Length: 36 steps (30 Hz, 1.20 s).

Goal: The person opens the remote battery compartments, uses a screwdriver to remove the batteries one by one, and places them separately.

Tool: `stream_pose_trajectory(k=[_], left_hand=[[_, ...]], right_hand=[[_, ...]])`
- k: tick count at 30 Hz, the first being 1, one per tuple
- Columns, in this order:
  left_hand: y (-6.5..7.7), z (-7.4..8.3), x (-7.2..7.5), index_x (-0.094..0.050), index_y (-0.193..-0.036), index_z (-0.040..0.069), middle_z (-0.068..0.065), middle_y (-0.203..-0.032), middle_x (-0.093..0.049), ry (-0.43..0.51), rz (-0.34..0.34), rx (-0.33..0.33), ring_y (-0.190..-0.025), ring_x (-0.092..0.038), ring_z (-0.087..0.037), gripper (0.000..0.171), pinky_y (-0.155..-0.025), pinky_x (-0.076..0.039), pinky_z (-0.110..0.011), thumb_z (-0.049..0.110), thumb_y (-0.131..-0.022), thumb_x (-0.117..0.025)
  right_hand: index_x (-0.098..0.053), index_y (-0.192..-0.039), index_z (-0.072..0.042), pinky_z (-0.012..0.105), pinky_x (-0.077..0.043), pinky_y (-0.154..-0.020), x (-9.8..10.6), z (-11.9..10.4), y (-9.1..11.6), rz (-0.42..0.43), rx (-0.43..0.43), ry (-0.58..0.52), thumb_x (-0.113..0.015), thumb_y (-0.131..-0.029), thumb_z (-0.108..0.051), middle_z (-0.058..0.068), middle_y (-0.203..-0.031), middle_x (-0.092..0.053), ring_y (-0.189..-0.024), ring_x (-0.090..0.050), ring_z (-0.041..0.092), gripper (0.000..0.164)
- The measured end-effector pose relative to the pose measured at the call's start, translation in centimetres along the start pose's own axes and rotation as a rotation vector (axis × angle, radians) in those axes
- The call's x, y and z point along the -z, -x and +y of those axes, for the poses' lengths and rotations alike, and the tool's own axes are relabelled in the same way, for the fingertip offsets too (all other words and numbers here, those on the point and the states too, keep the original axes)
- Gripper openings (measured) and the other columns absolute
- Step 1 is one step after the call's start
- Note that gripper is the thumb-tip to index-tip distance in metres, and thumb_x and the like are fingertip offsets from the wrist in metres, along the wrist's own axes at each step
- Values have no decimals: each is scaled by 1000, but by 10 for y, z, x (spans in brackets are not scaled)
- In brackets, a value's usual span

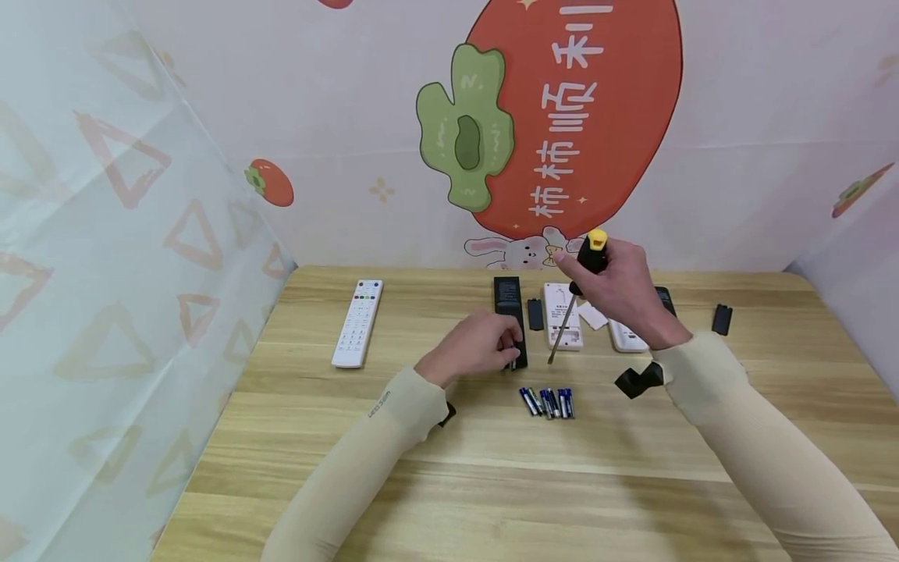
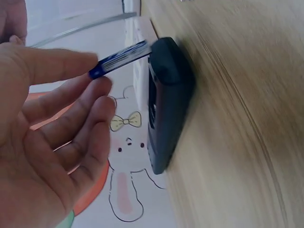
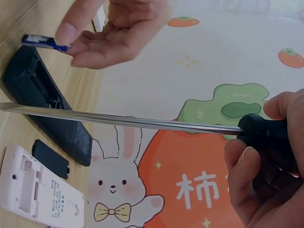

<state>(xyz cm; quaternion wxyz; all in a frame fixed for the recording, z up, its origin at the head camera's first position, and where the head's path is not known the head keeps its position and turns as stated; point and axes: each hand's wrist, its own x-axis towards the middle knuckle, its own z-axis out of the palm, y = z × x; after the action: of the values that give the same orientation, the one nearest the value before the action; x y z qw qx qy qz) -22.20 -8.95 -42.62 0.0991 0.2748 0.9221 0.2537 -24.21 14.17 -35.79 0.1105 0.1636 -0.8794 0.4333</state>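
My left hand [image 1: 485, 341] pinches a blue-and-silver battery [image 2: 118, 59] between thumb and fingertips. It is held close over the end of a black remote control [image 1: 507, 293], which lies face down. The remote's battery compartment is uncovered, as the right wrist view shows. In my right hand [image 1: 625, 285] I grip a screwdriver [image 1: 592, 254] with a black handle and yellow end, its long metal shaft slanting down to the left. Behind that shaft lies a white remote control [image 1: 562, 300], its compartment also uncovered. A black battery cover [image 1: 535, 314] sits between the two remotes.
Several batteries [image 1: 548, 403] lie in a row nearer me. Another white remote [image 1: 358, 324] lies face up at the left. Partly behind my right hand are a white device [image 1: 627, 337] and a black one [image 1: 665, 299]. A small black cover [image 1: 722, 319] lies farther right.
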Motion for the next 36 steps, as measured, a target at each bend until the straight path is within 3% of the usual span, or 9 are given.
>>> stream_pose_trajectory(k=[4, 10, 18, 26, 32, 36], left_hand=[[3, 6, -2, -75, -99, 15, 9, -80, -65, -32, -78, -16, -71, -59, -9, 7, -67, -50, -23, 20, -95, -73], [10, 11, -7, -77, -89, 16, 9, -75, -65, -2, -188, 10, -64, -58, -9, 7, -60, -49, -22, 18, -95, -73], [15, 11, -16, -78, -82, 18, 12, -73, -66, -6, -267, 36, -64, -60, -9, 11, -61, -50, -23, 19, -92, -77], [16, 8, -27, -78, -84, 17, 11, -75, -65, -14, -287, 74, -65, -58, -9, 11, -61, -48, -24, 20, -94, -75], [16, 9, -31, -75, -79, 18, 8, -70, -63, -31, -290, 103, -60, -54, -10, 17, -56, -44, -24, 22, -96, -73], [16, 8, -33, -73, -77, 17, 7, -67, -62, -25, -284, 102, -57, -52, -10, 20, -54, -41, -24, 23, -96, -73]], right_hand=[[-58, -87, -5, 32, -43, -54, 1, 1, 1, 4, 4, 3, -68, -97, -42, 9, -66, -57, -59, -58, 25, 39], [-57, -84, -6, 33, -42, -55, 2, 1, 2, 5, -2, 3, -68, -97, -44, 9, -65, -54, -59, -57, 24, 41], [-60, -85, -5, 31, -40, -53, 9, -2, 2, -4, 1, 7, -68, -97, -41, 9, -65, -56, -57, -56, 24, 39], [-58, -83, -6, 31, -42, -53, 17, -4, 5, -53, 7, 46, -66, -98, -42, 9, -66, -58, -58, -57, 24, 40], [-58, -86, -5, 34, -44, -53, 24, -7, 10, -163, -26, 126, -67, -97, -44, 9, -70, -59, -60, -57, 25, 41], [-59, -95, -4, 34, -45, -54, 26, -7, 12, -253, -42, 179, -67, -97, -42, 9, -74, -59, -62, -55, 24, 39]])
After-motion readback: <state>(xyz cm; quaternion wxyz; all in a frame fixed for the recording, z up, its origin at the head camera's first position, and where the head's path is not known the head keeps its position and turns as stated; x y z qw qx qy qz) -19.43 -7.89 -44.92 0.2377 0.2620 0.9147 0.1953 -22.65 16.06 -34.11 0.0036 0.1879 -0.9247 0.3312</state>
